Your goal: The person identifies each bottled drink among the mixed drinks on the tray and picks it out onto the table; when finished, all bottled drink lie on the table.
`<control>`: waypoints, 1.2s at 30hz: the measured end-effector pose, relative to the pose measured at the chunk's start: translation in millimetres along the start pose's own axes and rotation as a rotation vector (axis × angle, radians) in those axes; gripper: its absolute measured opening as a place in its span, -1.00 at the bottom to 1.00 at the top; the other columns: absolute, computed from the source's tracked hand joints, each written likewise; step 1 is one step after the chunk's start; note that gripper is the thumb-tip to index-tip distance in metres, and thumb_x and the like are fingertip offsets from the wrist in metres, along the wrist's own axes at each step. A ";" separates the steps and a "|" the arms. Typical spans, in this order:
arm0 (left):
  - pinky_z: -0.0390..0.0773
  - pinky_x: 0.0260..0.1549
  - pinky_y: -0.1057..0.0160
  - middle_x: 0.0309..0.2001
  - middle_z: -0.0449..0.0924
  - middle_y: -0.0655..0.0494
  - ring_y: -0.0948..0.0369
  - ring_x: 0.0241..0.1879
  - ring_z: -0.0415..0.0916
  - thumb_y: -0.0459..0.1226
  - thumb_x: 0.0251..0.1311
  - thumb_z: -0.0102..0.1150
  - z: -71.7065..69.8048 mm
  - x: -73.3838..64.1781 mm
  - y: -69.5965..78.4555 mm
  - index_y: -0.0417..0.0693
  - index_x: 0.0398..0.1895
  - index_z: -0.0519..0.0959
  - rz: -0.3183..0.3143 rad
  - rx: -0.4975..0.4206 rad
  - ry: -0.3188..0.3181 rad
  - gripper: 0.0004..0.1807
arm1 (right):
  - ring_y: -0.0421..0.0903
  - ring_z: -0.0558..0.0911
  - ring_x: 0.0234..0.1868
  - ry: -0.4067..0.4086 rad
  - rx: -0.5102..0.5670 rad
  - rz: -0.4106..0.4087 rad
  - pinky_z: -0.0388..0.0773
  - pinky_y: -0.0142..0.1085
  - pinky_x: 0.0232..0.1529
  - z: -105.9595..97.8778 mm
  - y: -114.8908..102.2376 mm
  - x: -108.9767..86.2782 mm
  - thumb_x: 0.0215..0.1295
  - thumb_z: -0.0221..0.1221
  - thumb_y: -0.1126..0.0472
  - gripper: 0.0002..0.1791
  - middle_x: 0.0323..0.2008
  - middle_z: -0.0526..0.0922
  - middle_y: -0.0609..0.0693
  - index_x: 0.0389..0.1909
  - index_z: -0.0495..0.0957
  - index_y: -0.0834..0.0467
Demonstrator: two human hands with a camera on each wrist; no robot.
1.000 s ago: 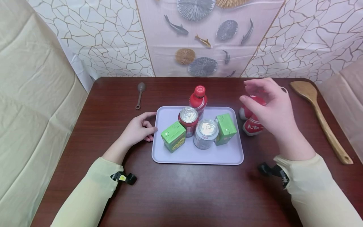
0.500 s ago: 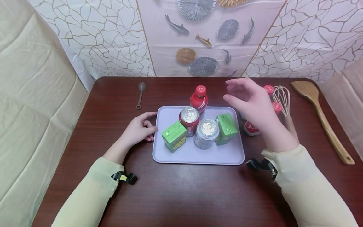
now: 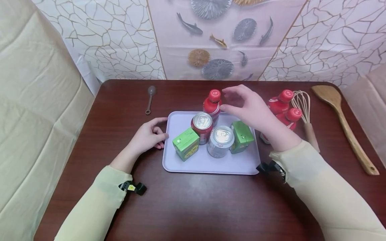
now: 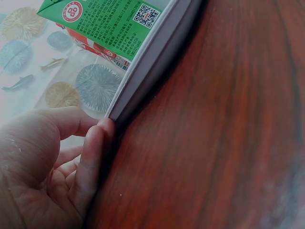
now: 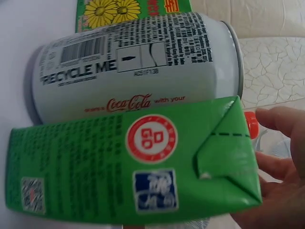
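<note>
The right hand (image 3: pixel 248 104) has moved left, beside a red plastic bottle (image 3: pixel 211 106).
Its fingers gape wide; the bottle stands upright at the back of one lilac rectangular tray (image 3: pixel 196 167), whose rim the left hand (image 3: pixel 149 135) touches with relaxed fingers. Also aboard: two green box cartons (image 3: pixel 185 144), two metal cans (image 3: pixel 221 144); two more red bottles (image 3: pixel 278 104), off right.

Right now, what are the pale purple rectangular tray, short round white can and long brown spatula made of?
Pale purple rectangular tray: probably smooth plastic, since it's one even colour with a thin rim.
Short round white can: seems metal, printed outside; its silver top shines and has a pull tab.
Long brown spatula: maybe smooth wood, as its browns vary lighter and darker.
</note>
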State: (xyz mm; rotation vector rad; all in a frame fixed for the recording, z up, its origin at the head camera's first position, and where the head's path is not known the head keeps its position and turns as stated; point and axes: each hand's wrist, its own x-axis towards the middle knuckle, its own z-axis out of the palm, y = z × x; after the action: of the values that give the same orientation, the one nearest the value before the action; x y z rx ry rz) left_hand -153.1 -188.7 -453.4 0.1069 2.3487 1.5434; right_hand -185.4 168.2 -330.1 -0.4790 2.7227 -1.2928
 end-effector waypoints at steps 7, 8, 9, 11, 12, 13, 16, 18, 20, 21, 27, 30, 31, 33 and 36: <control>0.77 -0.53 0.12 -0.47 0.66 -0.09 0.06 -0.58 0.67 -0.36 0.27 0.32 -0.2 -0.8 0.5 0.10 0.49 0.36 0.005 0.000 0.004 -0.29 | 0.06 0.58 0.31 -0.109 -0.011 0.072 0.46 0.05 0.41 8.9 0.3 17.7 0.29 0.41 0.05 -0.29 0.29 0.58 0.08 0.42 0.42 0.10; 0.77 -0.53 0.11 -0.47 0.66 -0.08 0.06 -0.58 0.67 -0.36 0.27 0.32 0.0 -0.8 0.7 0.09 0.49 0.36 0.007 0.000 0.006 -0.29 | 0.06 0.58 0.31 -0.116 -0.016 0.077 0.45 0.06 0.41 9.7 0.1 19.5 0.29 0.41 0.05 -0.29 0.29 0.58 0.08 0.42 0.42 0.09; 0.77 -0.53 0.11 -0.47 0.66 -0.08 0.06 -0.59 0.67 -0.36 0.27 0.32 0.3 -0.7 0.9 0.09 0.49 0.36 0.007 -0.002 0.006 -0.29 | 0.06 0.57 0.31 -0.122 -0.020 0.084 0.45 0.07 0.40 10.4 -0.1 21.0 0.28 0.41 0.04 -0.29 0.28 0.58 0.08 0.42 0.42 0.08; 0.77 -0.53 0.12 -0.47 0.66 -0.08 0.06 -0.58 0.67 -0.36 0.27 0.32 0.5 -0.7 1.2 0.09 0.49 0.36 0.006 -0.004 0.004 -0.29 | 0.07 0.56 0.30 -0.133 -0.026 0.094 0.45 0.09 0.40 11.7 -1.4 23.3 0.28 0.41 0.03 -0.30 0.27 0.59 0.08 0.41 0.44 0.07; 0.77 -0.52 0.12 -0.47 0.66 -0.08 0.06 -0.58 0.67 -0.36 0.27 0.32 0.3 -0.7 1.4 0.09 0.49 0.36 0.005 -0.004 0.003 -0.29 | 0.07 0.56 0.30 -0.136 -0.029 0.097 0.45 0.09 0.39 12.3 -2.1 24.2 0.28 0.41 0.03 -0.30 0.26 0.59 0.07 0.40 0.44 0.06; 0.77 -0.52 0.12 -0.47 0.66 -0.08 0.06 -0.58 0.67 -0.36 0.27 0.32 0.1 -0.8 1.6 0.09 0.49 0.36 0.004 -0.004 0.003 -0.29 | 0.07 0.55 0.30 -0.140 -0.029 0.100 0.45 0.10 0.39 13.0 -3.2 24.9 0.28 0.41 0.03 -0.31 0.26 0.59 0.08 0.40 0.44 0.06; 0.77 -0.53 0.12 -0.47 0.66 -0.09 0.06 -0.58 0.67 -0.37 0.27 0.32 -0.8 -1.2 2.1 0.10 0.49 0.36 0.003 0.002 0.008 -0.29 | 0.08 0.56 0.28 -0.144 -0.023 0.100 0.46 0.09 0.37 15.7 -6.0 26.9 0.28 0.41 0.05 -0.33 0.24 0.60 0.09 0.39 0.45 0.07; 0.77 -0.53 0.12 -0.47 0.66 -0.09 0.05 -0.58 0.67 -0.37 0.27 0.33 -1.3 -1.5 2.5 0.10 0.49 0.36 0.003 0.003 0.013 -0.28 | 0.09 0.57 0.27 -0.141 -0.018 0.095 0.47 0.08 0.36 18.0 -6.5 27.8 0.29 0.41 0.07 -0.34 0.23 0.61 0.10 0.38 0.46 0.08; 0.77 -0.53 0.12 -0.47 0.66 -0.09 0.06 -0.58 0.67 -0.38 0.27 0.32 -1.6 -1.7 2.3 0.09 0.50 0.36 0.002 0.002 0.011 -0.28 | 0.09 0.59 0.24 -0.138 -0.011 0.093 0.50 0.06 0.33 20.5 -5.9 28.0 0.30 0.40 0.10 -0.37 0.22 0.61 0.11 0.37 0.47 0.08; 0.77 -0.53 0.12 -0.47 0.66 -0.09 0.06 -0.58 0.67 -0.38 0.27 0.32 -1.5 -1.7 2.1 0.09 0.50 0.36 0.001 -0.002 0.009 -0.28 | 0.08 0.60 0.23 -0.133 -0.012 0.092 0.51 0.04 0.32 21.6 -5.2 28.1 0.30 0.40 0.11 -0.38 0.22 0.62 0.10 0.36 0.49 0.08; 0.77 -0.53 0.11 -0.47 0.65 -0.08 0.06 -0.58 0.67 -0.38 0.27 0.32 -1.3 -1.4 1.1 0.10 0.49 0.36 -0.002 0.000 0.006 -0.28 | 0.03 0.64 0.18 -0.074 0.016 0.103 0.65 -0.02 0.16 25.7 -2.7 26.8 0.31 0.40 0.05 -0.46 0.17 0.65 0.03 0.29 0.57 0.01; 0.77 -0.53 0.11 -0.47 0.66 -0.08 0.05 -0.58 0.68 -0.38 0.27 0.32 -1.3 -1.0 0.5 0.11 0.49 0.36 0.001 0.002 0.006 -0.28 | 0.00 0.65 0.14 -0.043 0.037 0.119 0.68 -0.05 0.10 26.9 -1.9 27.1 0.30 0.41 0.02 -0.47 0.15 0.67 0.01 0.27 0.59 -0.01; 0.77 -0.53 0.11 -0.47 0.65 -0.08 0.05 -0.57 0.68 -0.38 0.27 0.32 -1.3 -0.8 0.3 0.11 0.49 0.36 0.002 0.001 0.006 -0.28 | -0.01 0.65 0.13 -0.035 0.042 0.125 0.69 -0.06 0.09 27.4 -1.7 27.3 0.29 0.42 0.02 -0.47 0.14 0.67 0.01 0.26 0.60 -0.01; 0.77 -0.53 0.11 -0.47 0.65 -0.09 0.05 -0.57 0.68 -0.37 0.27 0.32 -1.3 -0.7 0.2 0.10 0.50 0.36 0.003 -0.001 0.003 -0.28 | -0.03 0.65 0.12 -0.022 0.045 0.134 0.69 -0.09 0.08 28.2 -1.3 27.4 0.28 0.43 0.02 -0.47 0.14 0.67 0.00 0.26 0.61 -0.02; 0.77 -0.53 0.11 -0.46 0.65 -0.09 0.05 -0.57 0.68 -0.37 0.28 0.32 -1.4 -0.7 0.2 0.10 0.50 0.36 0.003 -0.001 0.003 -0.28 | -0.04 0.66 0.10 -0.007 0.047 0.135 0.70 -0.12 0.06 29.2 -1.3 27.6 0.28 0.43 0.02 -0.49 0.13 0.68 -0.02 0.24 0.63 -0.02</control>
State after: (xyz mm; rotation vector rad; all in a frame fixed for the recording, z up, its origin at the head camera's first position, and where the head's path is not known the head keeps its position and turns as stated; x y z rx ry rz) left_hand -152.9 -190.1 -452.5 0.1081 2.3507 1.5474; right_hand -205.0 137.0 -346.3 -0.2895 2.6605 -1.3145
